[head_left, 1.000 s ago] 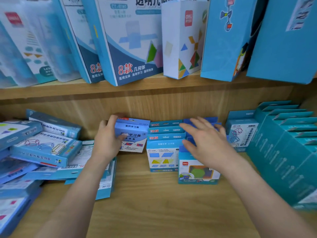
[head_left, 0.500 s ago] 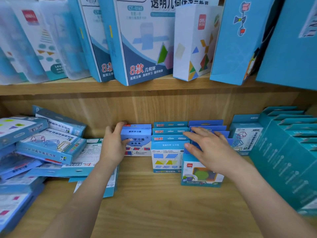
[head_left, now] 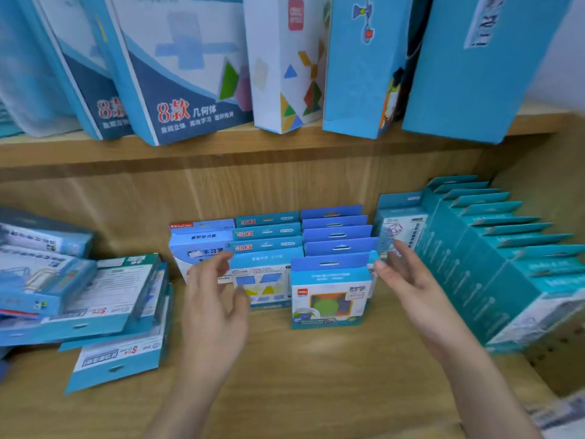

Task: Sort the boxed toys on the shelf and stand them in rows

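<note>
near middle: shelf board (head_left: 316,375) open, easy reach | left: flat box pile (head_left: 95,299) | right: teal box row (head_left: 490,274) | far: standing rows (head_left: 330,299) block

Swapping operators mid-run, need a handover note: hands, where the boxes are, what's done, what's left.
left hand: open, holding nothing, in front of the centre rows.
right hand: open, holding nothing, just right of the front deli box.
Done: centre rows stand upright against the shelf back; the teal row stands at the right.
Left: the pile of boxes lies flat at the left; it needs sorting and standing in rows.
</note>
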Tool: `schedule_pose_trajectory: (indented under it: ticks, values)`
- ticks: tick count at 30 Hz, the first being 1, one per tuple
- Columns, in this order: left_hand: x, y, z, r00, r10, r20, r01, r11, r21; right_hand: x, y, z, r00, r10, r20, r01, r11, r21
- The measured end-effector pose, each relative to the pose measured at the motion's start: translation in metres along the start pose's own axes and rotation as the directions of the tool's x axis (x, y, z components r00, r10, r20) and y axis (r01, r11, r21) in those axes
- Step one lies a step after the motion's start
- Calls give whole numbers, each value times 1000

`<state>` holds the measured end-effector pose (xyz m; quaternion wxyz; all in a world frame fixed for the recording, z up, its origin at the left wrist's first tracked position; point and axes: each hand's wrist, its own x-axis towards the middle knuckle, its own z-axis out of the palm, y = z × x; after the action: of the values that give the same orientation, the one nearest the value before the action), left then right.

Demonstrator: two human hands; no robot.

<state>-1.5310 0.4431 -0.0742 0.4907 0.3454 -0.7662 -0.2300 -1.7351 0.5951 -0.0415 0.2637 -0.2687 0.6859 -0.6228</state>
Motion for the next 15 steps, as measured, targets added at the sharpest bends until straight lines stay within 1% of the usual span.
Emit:
schedule_pose_trajectory:
  ticks: [2, 3, 4, 7, 9, 12, 15]
  values:
    - [-30, 13, 26, 980, -6, 197, 14, 999, -41, 0, 7, -5, 999, 37, 28, -37, 999, 8]
    - [-40, 15, 38, 966, -25, 257, 38, 998, -45, -1, 8, -5, 998, 46, 44, -46, 999, 16]
    - [-47, 15, 49, 956, -56, 287, 73, 996, -49, -2, 8, -5, 997, 49, 62, -51, 998, 30]
    - [-49, 13, 69, 932, -173, 319, 210, 974, -87, 0, 13, -4, 991, 45, 125, -49, 998, 28]
    - [-48, 12, 78, 922, -240, 305, 277, 957, -85, 4, 15, -4, 983, 62, 172, -71, 996, 46]
    - [-48, 17, 90, 906, -313, 285, 352, 931, -97, 8, 18, -2, 964, 51, 262, -59, 998, 23]
    - [-52, 28, 103, 902, -328, 283, 370, 922, -113, 10, 18, -3, 969, 28, 246, -31, 999, 10]
